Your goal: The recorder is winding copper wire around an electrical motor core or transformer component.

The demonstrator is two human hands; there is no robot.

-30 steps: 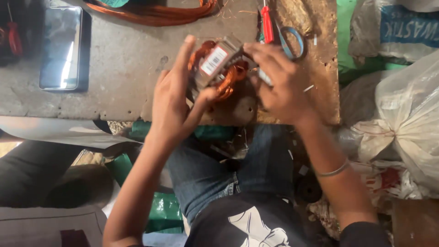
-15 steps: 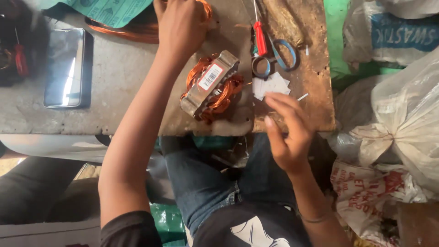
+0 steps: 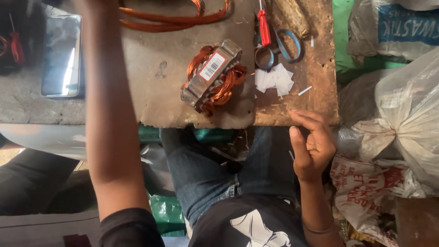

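- The square metal motor stator wound with copper-coloured wire coils (image 3: 212, 77) now lies by itself, tilted, on the worn grey-brown workboard (image 3: 155, 100), near its front edge; a second ago both hands held it, so it has been set down and let go.
- The left arm (image 3: 107, 114) now stretches straight up across the board, and the left hand passes out of the top of the frame, so I cannot tell whether it is open or closed on anything. It reaches toward the loose loops of orange-copper wire (image 3: 173, 18) at the far edge.
- The right hand (image 3: 313, 144) has drawn back off the board to just below its front right corner. Its fingers are loosely curled, thumb near the fingertips, and nothing shows between them.
- The blue-handled scissors (image 3: 279, 45), the red-handled screwdriver (image 3: 264, 25) and the small white paper squares (image 3: 274, 80) lie untouched just right of the stator.
- The dark flat phone (image 3: 61, 55) lies well to the left.
- Judged from this, the handling of the stator has paused while the left hand goes after something farther away.
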